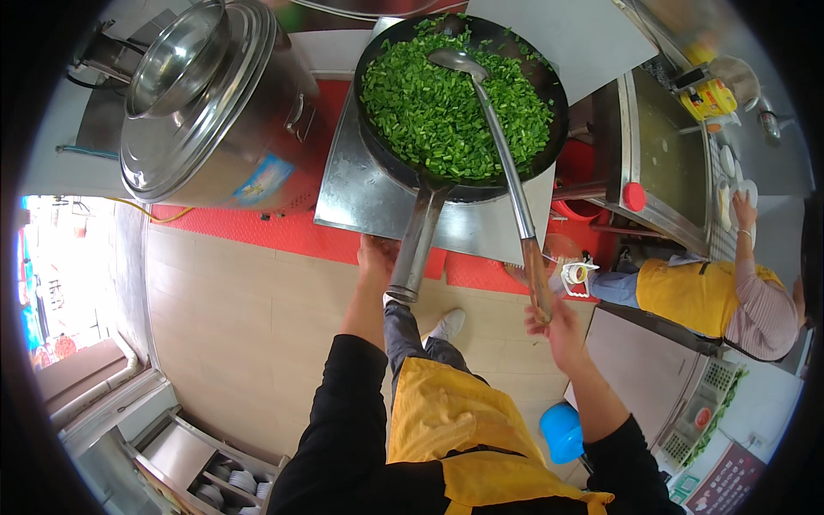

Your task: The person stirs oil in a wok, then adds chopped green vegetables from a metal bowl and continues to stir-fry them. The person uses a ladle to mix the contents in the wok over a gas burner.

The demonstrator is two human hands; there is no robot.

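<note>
A black wok (418,170) full of chopped green vegetables (450,109), with the look of chives or scallions, stands on a steel-topped stove (360,199). Its metal handle (415,244) points towards me. A long steel ladle (505,148) lies over the wok, its bowl resting on the greens. At the end of the ladle's wooden handle is my right hand (560,331), its fingers around or against it, slightly blurred. My left hand (378,254) is at the stove's front edge, left of the wok handle; its fingers are partly hidden, so its grip is unclear.
A large lidded steel pot (257,129) with a steel bowl (180,58) on top stands left. At right are a steel sink or tank (669,154), a red bucket (576,161) and a plastic jug (577,278). A co-worker in a yellow apron (685,293) handles plates. A blue bin (561,432) is lower right.
</note>
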